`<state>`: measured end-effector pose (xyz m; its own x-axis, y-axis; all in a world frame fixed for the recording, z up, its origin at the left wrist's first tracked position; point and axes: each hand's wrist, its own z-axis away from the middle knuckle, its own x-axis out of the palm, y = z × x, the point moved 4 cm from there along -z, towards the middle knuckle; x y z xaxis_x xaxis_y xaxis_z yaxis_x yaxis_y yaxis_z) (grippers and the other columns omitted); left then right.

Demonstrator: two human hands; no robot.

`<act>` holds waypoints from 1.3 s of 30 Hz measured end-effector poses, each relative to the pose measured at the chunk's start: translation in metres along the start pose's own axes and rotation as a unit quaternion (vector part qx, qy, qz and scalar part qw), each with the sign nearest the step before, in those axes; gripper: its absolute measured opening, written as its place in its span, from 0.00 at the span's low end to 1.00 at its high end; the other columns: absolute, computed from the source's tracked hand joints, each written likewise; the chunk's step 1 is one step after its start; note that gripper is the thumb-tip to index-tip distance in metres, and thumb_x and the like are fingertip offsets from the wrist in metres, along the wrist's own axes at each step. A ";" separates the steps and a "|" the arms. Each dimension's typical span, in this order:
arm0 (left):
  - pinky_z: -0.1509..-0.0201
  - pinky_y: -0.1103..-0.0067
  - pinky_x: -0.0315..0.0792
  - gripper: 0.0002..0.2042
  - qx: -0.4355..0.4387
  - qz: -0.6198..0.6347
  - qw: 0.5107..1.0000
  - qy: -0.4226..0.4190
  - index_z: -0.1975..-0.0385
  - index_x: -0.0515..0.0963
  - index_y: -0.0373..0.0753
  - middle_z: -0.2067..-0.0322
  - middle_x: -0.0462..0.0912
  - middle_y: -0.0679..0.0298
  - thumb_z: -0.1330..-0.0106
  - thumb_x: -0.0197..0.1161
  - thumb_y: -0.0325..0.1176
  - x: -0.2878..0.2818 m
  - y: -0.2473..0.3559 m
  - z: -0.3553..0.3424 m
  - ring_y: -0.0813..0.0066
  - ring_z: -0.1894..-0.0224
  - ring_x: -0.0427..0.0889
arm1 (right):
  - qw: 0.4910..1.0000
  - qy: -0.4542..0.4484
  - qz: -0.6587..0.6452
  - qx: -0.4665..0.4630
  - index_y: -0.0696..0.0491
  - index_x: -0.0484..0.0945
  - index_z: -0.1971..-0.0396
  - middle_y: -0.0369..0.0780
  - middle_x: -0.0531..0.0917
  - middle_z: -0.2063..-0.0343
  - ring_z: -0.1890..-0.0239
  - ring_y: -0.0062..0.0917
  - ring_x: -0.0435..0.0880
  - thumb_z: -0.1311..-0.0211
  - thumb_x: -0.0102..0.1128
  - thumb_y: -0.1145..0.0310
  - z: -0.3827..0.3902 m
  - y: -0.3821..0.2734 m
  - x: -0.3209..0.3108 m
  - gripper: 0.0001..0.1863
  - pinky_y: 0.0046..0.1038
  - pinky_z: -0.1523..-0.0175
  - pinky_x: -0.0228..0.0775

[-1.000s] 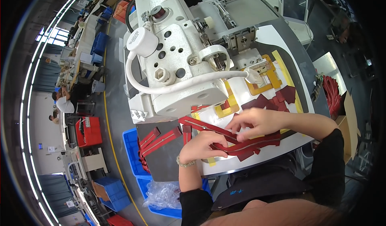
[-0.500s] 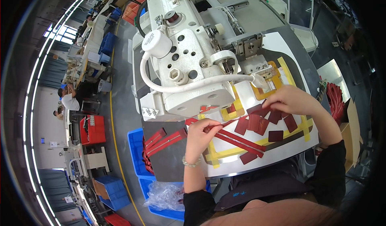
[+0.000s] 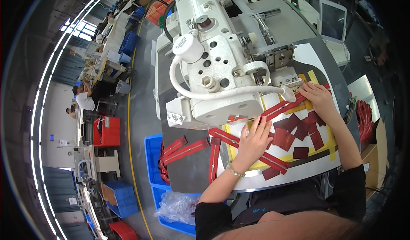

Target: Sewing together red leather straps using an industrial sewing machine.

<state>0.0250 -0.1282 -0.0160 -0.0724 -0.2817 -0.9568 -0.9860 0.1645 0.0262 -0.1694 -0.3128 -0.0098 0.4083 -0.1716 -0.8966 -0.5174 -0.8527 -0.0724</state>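
Observation:
A red zipper strip (image 3: 279, 107) lies slantwise across the yellow-edged clamp plate (image 3: 297, 108) beside the white sewing machine head (image 3: 213, 82). My right hand (image 3: 319, 99) rests on the strip's far right part, fingers stretched out flat. Near the strip's other end is my left hand (image 3: 254, 142), also with fingers extended. It covers part of a second zipper strip (image 3: 273, 162) lying across the table. Dark red rectangular patches (image 3: 283, 139) are scattered between my hands. What lies under my palms is hidden.
More red zipper strips (image 3: 188, 150) lie at the table's left, one (image 3: 214, 159) near its edge. Blue bins (image 3: 154, 159) stand below, one with clear plastic (image 3: 177, 208). A cardboard box (image 3: 376, 152) and a red bundle (image 3: 364, 120) are on the right. People sit at far-left benches.
Both hands held a red strip stretched between them; now a zipper strip lies at the clamp and my fingers are spread flat. My right hand moved farther away. The whole view shifted slightly.

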 end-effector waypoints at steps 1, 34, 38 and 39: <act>0.33 0.63 0.42 0.25 -0.006 -0.039 0.999 0.019 0.41 0.72 0.47 0.39 0.71 0.63 0.37 0.59 0.49 -0.001 0.001 0.001 0.70 0.33 0.62 | 1.000 -0.010 -0.014 0.000 0.53 0.79 0.53 0.42 0.81 0.51 0.45 0.33 0.77 0.47 0.53 0.76 -0.001 -0.001 -0.001 0.19 0.34 0.39 0.65; 0.50 0.75 0.64 0.15 0.161 0.097 0.978 0.089 0.57 0.80 0.39 0.60 0.81 0.64 0.40 0.65 0.39 -0.028 0.015 0.008 0.73 0.52 0.77 | 0.949 -0.141 -0.253 -0.124 0.47 0.80 0.55 0.34 0.79 0.49 0.44 0.26 0.75 0.48 0.61 0.74 -0.024 -0.066 0.012 0.18 0.38 0.44 0.63; 0.44 0.73 0.58 0.16 0.139 0.089 0.983 0.086 0.56 0.81 0.44 0.58 0.82 0.69 0.44 0.69 0.38 -0.026 0.012 0.009 0.78 0.51 0.78 | 0.950 -0.100 -0.295 0.014 0.50 0.76 0.51 0.43 0.78 0.53 0.47 0.33 0.76 0.45 0.57 0.74 -0.045 -0.069 0.022 0.19 0.34 0.43 0.62; 0.44 0.73 0.58 0.15 0.130 0.090 0.983 0.090 0.57 0.81 0.44 0.58 0.82 0.69 0.44 0.69 0.37 -0.026 0.012 0.009 0.78 0.51 0.78 | 0.951 -0.101 -0.294 0.013 0.50 0.76 0.51 0.43 0.78 0.53 0.47 0.33 0.76 0.45 0.57 0.74 -0.051 -0.076 0.021 0.19 0.34 0.43 0.62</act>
<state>0.0167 -0.1106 0.0070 -0.2903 -0.3845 -0.8763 -0.8851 0.4559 0.0933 -0.0831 -0.2770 -0.0006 0.4816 0.4302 -0.7635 -0.2642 -0.7594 -0.5945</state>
